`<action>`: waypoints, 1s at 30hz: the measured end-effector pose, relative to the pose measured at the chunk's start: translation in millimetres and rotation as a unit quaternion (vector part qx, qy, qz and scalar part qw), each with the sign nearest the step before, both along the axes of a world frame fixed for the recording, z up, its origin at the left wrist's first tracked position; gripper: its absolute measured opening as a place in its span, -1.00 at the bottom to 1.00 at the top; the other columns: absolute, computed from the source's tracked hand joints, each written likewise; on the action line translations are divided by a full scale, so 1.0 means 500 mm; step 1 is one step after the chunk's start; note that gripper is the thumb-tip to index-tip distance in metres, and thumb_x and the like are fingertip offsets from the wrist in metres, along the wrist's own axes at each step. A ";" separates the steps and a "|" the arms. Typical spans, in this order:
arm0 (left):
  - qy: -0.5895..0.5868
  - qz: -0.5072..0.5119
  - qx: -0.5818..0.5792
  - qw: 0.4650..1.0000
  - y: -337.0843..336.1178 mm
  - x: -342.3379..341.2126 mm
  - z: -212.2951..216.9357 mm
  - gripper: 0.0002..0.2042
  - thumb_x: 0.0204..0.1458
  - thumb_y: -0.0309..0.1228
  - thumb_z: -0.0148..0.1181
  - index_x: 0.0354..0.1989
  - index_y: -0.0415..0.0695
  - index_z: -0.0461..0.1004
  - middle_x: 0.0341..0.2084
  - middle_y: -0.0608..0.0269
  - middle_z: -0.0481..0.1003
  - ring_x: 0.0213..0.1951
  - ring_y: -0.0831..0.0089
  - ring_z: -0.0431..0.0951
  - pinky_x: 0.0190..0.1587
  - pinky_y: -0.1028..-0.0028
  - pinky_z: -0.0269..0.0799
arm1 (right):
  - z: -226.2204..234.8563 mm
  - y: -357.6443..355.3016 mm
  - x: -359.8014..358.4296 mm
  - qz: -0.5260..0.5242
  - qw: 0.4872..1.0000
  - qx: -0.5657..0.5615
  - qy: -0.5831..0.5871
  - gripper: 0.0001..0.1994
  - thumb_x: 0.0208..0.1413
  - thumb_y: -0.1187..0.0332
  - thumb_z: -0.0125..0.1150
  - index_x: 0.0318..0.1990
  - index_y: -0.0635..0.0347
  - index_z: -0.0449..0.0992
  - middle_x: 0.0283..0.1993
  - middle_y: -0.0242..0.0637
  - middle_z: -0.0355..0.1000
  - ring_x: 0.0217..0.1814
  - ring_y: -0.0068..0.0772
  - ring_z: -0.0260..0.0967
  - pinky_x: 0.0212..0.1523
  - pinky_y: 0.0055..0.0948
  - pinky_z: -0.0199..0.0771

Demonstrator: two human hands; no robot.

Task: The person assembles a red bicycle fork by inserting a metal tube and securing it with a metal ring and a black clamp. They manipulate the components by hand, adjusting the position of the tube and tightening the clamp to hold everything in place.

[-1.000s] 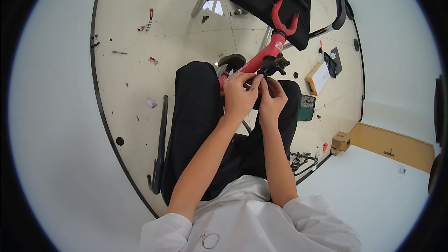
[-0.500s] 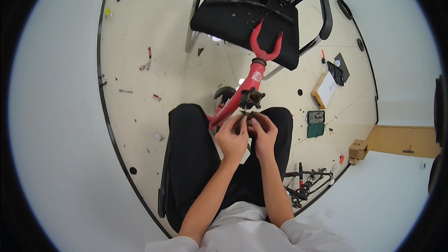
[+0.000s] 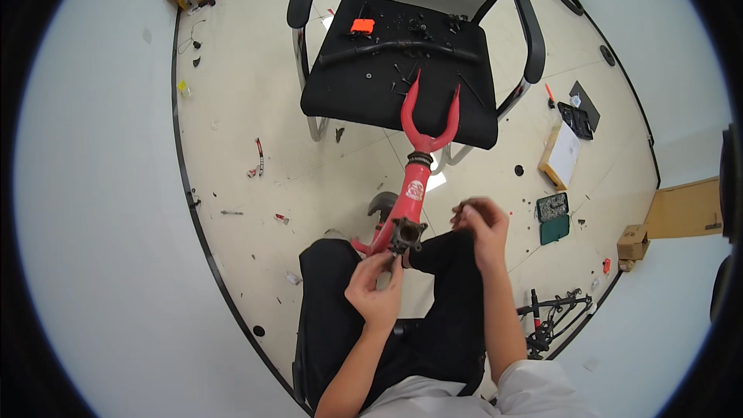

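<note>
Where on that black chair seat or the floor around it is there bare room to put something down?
The chair seat is bare at its front left corner; its back and middle are crowded with a black bar, an orange part and small bits. The red fork overhangs the front edge. The floor left of the chair is mostly open, with scattered scraps.

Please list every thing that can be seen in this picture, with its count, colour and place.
bicycle frame: one, red, from the lap toward the chair, fork ends on the seat
round part: one, dark, at the frame's near end
office chair: one, black, at top
handlebar: one, black, on the seat
small orange part: one, on the seat
tool case: one, green, floor at right
cardboard boxes: two, brown, right and top left
left hand: fingers at the round part
right hand: raised, beside the frame
</note>
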State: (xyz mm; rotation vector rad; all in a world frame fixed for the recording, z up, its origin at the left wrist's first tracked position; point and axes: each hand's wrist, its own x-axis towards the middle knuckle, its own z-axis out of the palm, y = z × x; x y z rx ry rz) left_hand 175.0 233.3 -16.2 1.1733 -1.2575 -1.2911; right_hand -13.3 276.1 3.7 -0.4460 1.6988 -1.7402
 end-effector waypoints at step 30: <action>0.090 -0.188 0.288 0.935 -0.031 0.052 -0.035 -0.91 -0.01 -0.67 0.29 -0.34 -0.46 0.56 -0.43 0.10 0.62 -0.37 0.46 0.63 -0.21 0.51 0.55 | -0.176 -0.312 -0.483 -0.016 0.760 0.329 0.560 -0.79 -0.02 0.35 0.24 -0.36 0.37 0.49 -0.29 0.19 0.49 -0.16 0.22 0.46 -0.13 0.01 0.46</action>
